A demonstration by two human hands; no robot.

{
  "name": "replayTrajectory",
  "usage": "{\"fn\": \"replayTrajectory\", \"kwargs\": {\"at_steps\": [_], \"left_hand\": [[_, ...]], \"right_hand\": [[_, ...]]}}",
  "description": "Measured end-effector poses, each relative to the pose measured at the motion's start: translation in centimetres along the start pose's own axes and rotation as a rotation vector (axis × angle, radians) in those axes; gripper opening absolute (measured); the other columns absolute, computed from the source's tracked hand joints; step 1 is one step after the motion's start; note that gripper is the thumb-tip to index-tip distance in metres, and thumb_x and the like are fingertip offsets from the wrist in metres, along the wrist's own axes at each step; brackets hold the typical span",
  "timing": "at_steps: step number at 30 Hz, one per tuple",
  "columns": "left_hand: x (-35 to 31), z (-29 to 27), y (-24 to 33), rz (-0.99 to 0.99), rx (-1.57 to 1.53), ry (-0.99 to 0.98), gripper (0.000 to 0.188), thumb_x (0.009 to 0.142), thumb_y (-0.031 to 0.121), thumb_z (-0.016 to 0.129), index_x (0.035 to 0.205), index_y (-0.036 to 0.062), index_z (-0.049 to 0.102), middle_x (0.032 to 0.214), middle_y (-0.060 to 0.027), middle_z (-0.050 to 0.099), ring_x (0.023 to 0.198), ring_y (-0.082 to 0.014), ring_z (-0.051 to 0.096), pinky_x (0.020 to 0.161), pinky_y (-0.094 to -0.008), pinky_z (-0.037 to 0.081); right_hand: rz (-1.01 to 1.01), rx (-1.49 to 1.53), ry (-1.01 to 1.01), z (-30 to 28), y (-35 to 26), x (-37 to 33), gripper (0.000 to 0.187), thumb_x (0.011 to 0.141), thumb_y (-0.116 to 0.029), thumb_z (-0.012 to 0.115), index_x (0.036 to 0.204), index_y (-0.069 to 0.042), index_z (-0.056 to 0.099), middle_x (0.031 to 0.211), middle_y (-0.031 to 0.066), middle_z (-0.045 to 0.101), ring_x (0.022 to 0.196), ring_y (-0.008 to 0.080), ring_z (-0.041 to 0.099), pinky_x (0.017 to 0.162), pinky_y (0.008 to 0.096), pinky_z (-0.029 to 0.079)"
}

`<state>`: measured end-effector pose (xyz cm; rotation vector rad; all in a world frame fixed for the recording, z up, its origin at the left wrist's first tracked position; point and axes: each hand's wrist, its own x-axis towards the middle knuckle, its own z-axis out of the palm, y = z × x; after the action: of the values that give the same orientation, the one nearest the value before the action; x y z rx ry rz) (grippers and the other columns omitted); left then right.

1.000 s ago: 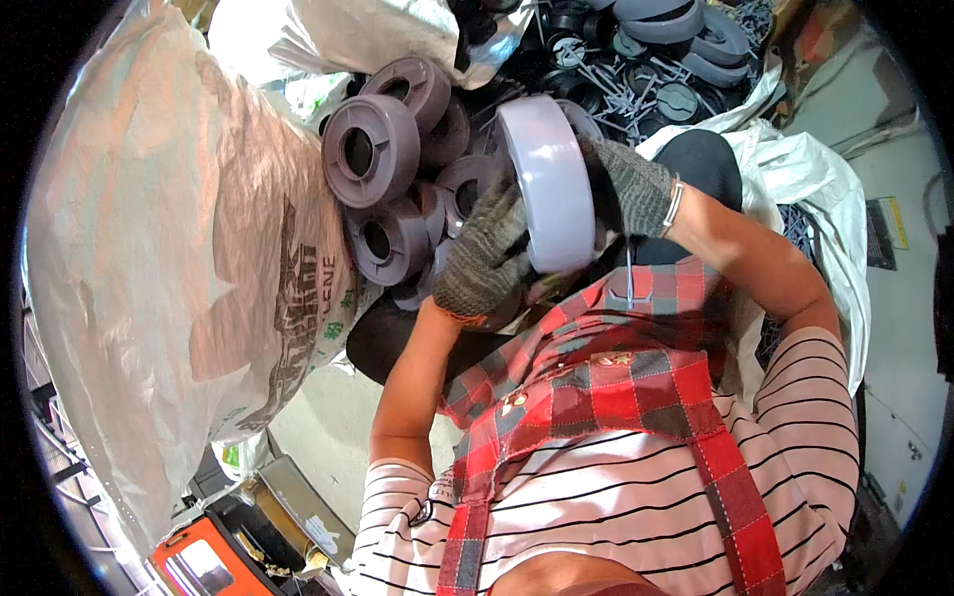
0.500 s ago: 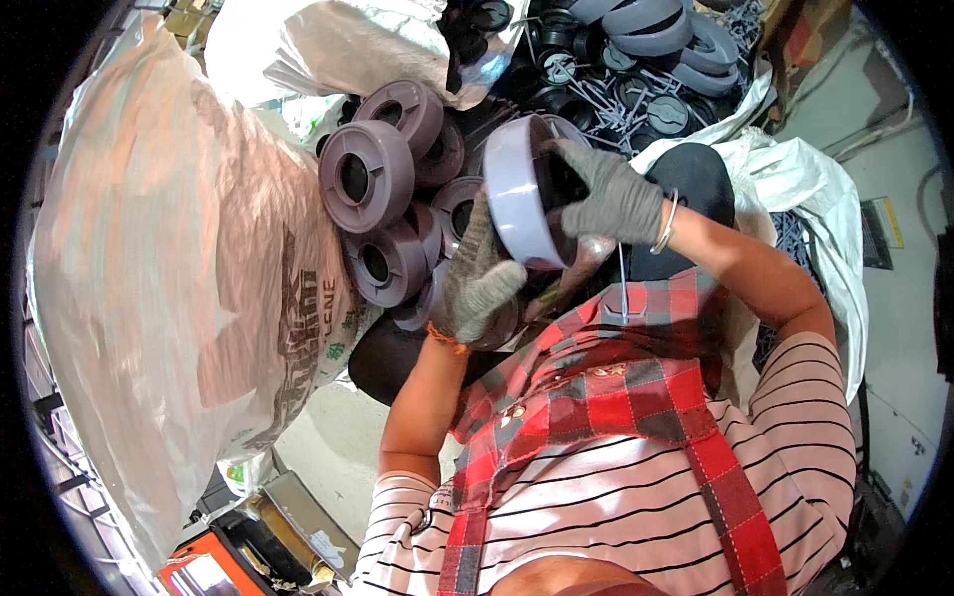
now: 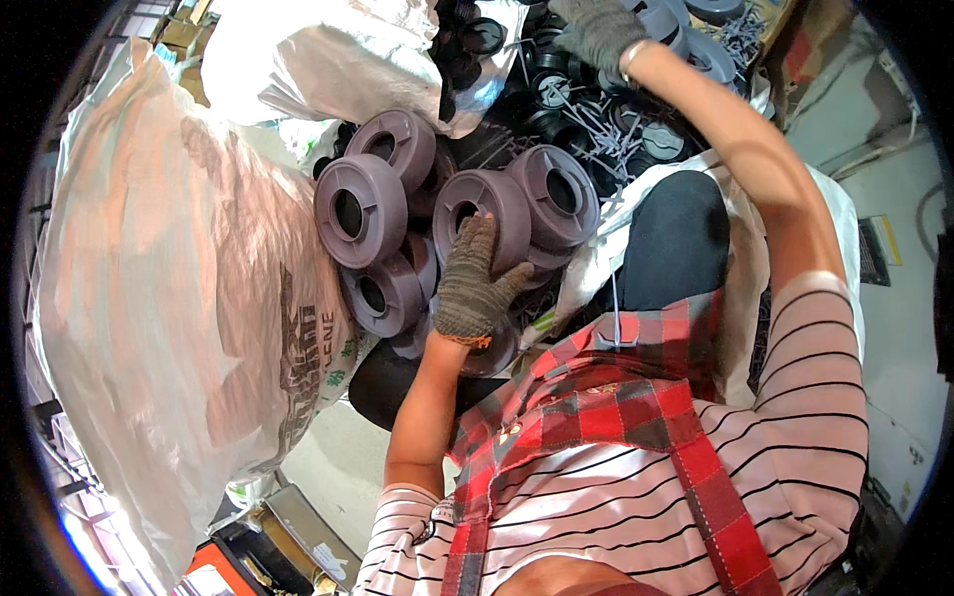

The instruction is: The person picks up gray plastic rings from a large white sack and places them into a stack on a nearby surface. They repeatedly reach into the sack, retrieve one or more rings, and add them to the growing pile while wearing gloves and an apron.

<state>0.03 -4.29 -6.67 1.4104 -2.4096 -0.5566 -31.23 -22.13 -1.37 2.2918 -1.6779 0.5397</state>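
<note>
My left hand (image 3: 479, 285), in a grey knitted glove, lies with fingers spread on a purple-grey plastic ring (image 3: 507, 204) with a round central hole; its fingertips reach the hole. Beside it leans another ring with inner ribs (image 3: 558, 194). More of these rings (image 3: 360, 214) are heaped to the left. My right hand (image 3: 599, 35), also gloved, is stretched to the far edge of the view, above a pile of black round caps (image 3: 552, 89) and next to smooth grey rings (image 3: 664, 22). Its fingers are apart, with nothing visible in them.
A large white woven sack (image 3: 179, 318) stands at the left, and another white bag (image 3: 323, 60) lies at the back. Thin grey plastic sticks (image 3: 606, 149) are strewn among the caps. An orange box (image 3: 214, 568) is at the lower left.
The ring that both hands held upright now rests on the heap, hole side showing, under my left hand. My right hand has let go and moved far forward.
</note>
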Motion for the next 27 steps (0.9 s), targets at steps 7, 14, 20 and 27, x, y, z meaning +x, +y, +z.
{"fn": "replayTrajectory", "kwargs": {"at_steps": [7, 14, 20, 27], "left_hand": [[-0.2, -1.5, -0.4, -0.052, -0.331, 0.228, 0.059, 0.079, 0.016, 0.069, 0.128, -0.0024, 0.043, 0.132, -0.0178, 0.045, 0.121, -0.0256, 0.044, 0.099, -0.0341, 0.036], [1.6, -3.4, 1.9, -0.282, -1.277, 0.283, 0.039, 0.085, 0.007, 0.059, 0.122, 0.0011, 0.05, 0.125, -0.0132, 0.05, 0.115, -0.0171, 0.048, 0.096, -0.0299, 0.039], [1.8, -1.6, 3.3, -0.563, -1.883, 0.302, 0.048, 0.084, 0.012, 0.056, 0.129, 0.0043, 0.04, 0.12, -0.0117, 0.052, 0.112, -0.0258, 0.05, 0.097, -0.0373, 0.041], [-1.4, -3.7, 2.6, -0.424, -1.944, 0.247, 0.038, 0.087, 0.019, 0.052, 0.12, 0.0002, 0.046, 0.101, -0.0189, 0.06, 0.093, -0.0312, 0.059, 0.086, -0.0443, 0.048]], "right_hand": [[0.192, -0.288, -0.465, 0.4, 1.8, 2.7, 0.039, 0.077, -0.035, 0.054, 0.104, -0.007, 0.06, 0.108, 0.015, 0.058, 0.102, 0.0302, 0.055, 0.081, 0.044, 0.045], [0.03, 0.431, -0.216, -3.1, -1.4, -2.3, 0.051, 0.071, -0.042, 0.062, 0.109, -0.007, 0.055, 0.104, 0.0163, 0.056, 0.101, 0.0307, 0.053, 0.084, 0.0413, 0.041], [-0.093, 0.618, -0.463, -1.9, -5.8, -5.9, 0.057, 0.075, -0.031, 0.065, 0.122, -0.004, 0.048, 0.124, 0.0199, 0.048, 0.115, 0.0322, 0.048, 0.096, 0.039, 0.039], [0.182, -0.123, -0.942, 5.9, 1.4, -11.2, 0.052, 0.064, -0.032, 0.07, 0.105, 0.0, 0.061, 0.107, 0.0204, 0.061, 0.096, 0.0329, 0.06, 0.087, 0.038, 0.047]]}}
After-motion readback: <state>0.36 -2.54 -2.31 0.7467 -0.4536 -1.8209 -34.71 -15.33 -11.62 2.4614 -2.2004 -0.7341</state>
